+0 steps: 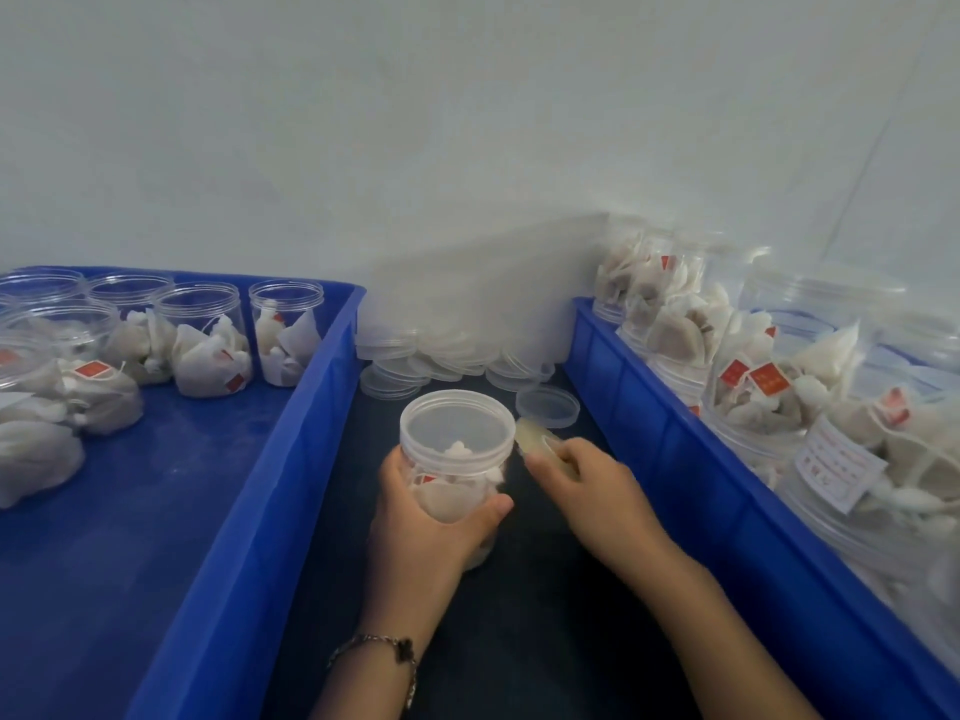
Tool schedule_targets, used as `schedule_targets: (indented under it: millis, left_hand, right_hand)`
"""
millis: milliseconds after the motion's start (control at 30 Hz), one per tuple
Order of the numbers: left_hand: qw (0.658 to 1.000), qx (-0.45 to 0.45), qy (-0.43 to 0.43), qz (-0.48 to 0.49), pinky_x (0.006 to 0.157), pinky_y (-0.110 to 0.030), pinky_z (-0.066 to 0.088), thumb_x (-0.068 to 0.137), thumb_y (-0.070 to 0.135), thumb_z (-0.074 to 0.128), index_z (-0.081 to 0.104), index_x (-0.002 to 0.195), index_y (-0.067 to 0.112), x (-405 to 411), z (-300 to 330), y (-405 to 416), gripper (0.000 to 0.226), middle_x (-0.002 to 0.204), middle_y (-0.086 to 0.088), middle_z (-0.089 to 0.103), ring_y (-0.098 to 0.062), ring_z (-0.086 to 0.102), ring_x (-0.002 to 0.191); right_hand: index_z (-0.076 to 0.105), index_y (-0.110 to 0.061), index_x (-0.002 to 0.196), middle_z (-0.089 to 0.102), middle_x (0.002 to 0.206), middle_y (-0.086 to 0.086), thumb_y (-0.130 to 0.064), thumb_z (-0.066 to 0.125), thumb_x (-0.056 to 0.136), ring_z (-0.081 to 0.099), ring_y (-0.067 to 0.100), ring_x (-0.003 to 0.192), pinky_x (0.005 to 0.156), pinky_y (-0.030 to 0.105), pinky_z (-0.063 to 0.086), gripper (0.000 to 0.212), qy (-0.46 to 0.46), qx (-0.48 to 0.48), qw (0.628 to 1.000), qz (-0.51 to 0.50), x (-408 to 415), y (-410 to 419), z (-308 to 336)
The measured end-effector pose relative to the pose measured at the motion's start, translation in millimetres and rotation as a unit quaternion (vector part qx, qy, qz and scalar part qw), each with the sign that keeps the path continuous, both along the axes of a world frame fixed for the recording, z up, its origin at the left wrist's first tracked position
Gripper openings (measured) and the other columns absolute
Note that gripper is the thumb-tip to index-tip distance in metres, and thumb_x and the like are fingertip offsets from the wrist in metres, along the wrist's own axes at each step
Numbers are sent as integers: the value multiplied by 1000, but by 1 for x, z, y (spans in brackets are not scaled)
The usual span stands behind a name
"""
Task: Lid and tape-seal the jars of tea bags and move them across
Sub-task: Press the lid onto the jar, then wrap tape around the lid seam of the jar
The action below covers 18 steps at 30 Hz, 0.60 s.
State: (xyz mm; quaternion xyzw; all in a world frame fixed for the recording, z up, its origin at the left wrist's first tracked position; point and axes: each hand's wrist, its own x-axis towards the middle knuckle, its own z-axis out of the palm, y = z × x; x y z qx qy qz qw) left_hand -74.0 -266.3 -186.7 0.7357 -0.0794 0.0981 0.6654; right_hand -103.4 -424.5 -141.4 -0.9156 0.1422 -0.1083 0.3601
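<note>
A plain pale wall (363, 122) fills the upper half of the frame, evenly lit with a cool, soft light and no hard shadows. At upper right it meets a second wall (883, 148) in a corner. Along the bottom centre runs a dark tabletop (545, 615), matte and slightly speckled.

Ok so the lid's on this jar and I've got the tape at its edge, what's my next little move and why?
Probably press the tape end onto the lid rim, then turn the jar. Your right hand holds the strip right beside the rim, and your left hand grips the jar body, ready to rotate it.
</note>
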Motion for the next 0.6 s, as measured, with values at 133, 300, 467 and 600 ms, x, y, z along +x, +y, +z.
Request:
schedule_targets:
  millis: [133,300,467,600]
  left_hand:
    - [997,67,34,30,113,-45,26,43,57,84,-3,147,41,-8,8,0,137,156,9,14,-17,20,142]
    - [967,94,-198,127,115,-31,15,70,69,61,-6,143,48,-37,23,2,101,151,21,2,-1,6,142]
    - [865,162,-468,84,84,-37,55,89,23,55,57,121,10,-58,29,-13,35,115,-3,63,-12,59,106]
    - [953,115,-281,18,77,-13,50,90,37,56,56,128,13,-75,33,-23,46,111,11,61,4,55,101]
  right_hand:
    - [52,-32,103,59,86,-7,-50,70,75,58,6,73,60,23,43,38,-68,106,991,-44,-25,-2,-5]
    - [52,-32,82,57,72,-4,-19,70,82,57,2,65,50,16,41,23,-150,78,982,-80,-35,-1,-9]
    - [60,-30,76,60,63,-8,-32,60,81,57,5,59,54,28,50,6,-197,-20,979,-49,-49,8,-2]
    - [63,-28,79,58,63,-9,-35,57,84,56,5,58,57,28,50,10,-170,-104,980,8,-53,12,4]
